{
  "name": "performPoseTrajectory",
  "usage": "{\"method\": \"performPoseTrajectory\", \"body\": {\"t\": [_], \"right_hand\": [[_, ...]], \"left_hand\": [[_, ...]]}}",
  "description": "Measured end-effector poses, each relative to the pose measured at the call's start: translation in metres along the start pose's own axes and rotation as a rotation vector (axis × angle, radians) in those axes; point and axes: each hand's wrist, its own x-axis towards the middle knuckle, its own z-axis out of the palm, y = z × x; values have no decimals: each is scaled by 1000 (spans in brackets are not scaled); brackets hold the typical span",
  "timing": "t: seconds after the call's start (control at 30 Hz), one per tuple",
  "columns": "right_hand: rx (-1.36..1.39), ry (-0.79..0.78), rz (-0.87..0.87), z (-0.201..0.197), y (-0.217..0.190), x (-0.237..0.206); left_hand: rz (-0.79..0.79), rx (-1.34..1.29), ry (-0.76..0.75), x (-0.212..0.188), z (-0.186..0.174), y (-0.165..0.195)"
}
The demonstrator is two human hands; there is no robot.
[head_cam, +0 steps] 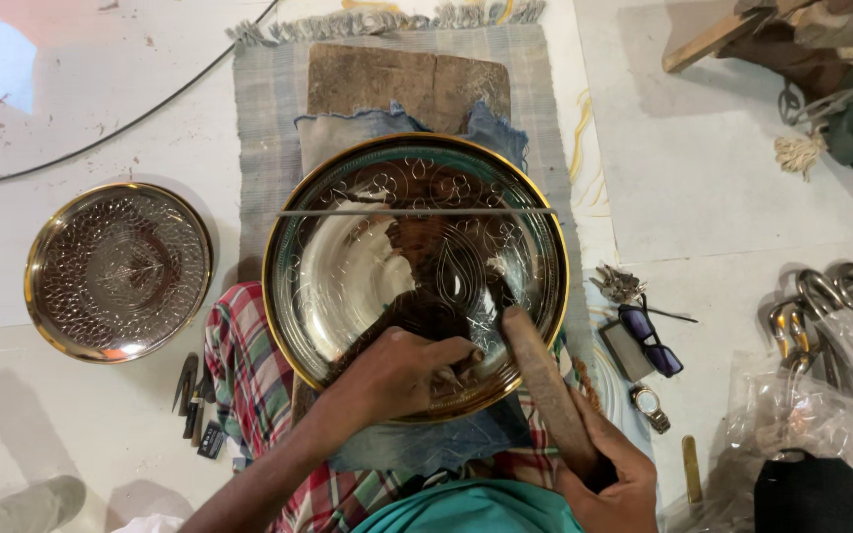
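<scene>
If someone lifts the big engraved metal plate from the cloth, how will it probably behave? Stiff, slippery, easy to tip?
The large engraved plate looks like rigid polished metal, so it probably stays stiff. Its glossy surface may slip in bare fingers. Being wide and shallow on bunched blue cloth, it could rock if pushed at the rim; the left hand rests on it.

Both forearms are bare, with no sleeve reaching the wrist on either side. The left hand (402, 370) and the right hand (614, 484) carry no glove, ring, watch or bracelet that can be seen. A teal shirt (471, 508) covers the chest at the bottom edge, plain and without pattern. Over the lap lies a checked cloth (249, 365) in red, green, white and dark lines, its folds bunching towards the left. A small strip of the same check shows at the right too, beside the right wrist.
</scene>
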Motion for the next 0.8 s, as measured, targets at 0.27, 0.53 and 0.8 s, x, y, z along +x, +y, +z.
{"method": "performPoseTrajectory", "body": {"t": [0.27, 0.53, 0.8], "right_hand": [[66, 48, 124, 7, 19, -15], [-63, 222, -36, -5, 20, -21], [-208, 175, -169, 6, 19, -9]], "left_hand": [[90, 171, -208, 14, 6, -15], [96, 165, -339, 21, 5, -21], [104, 60, -145, 13, 8, -15]]}}
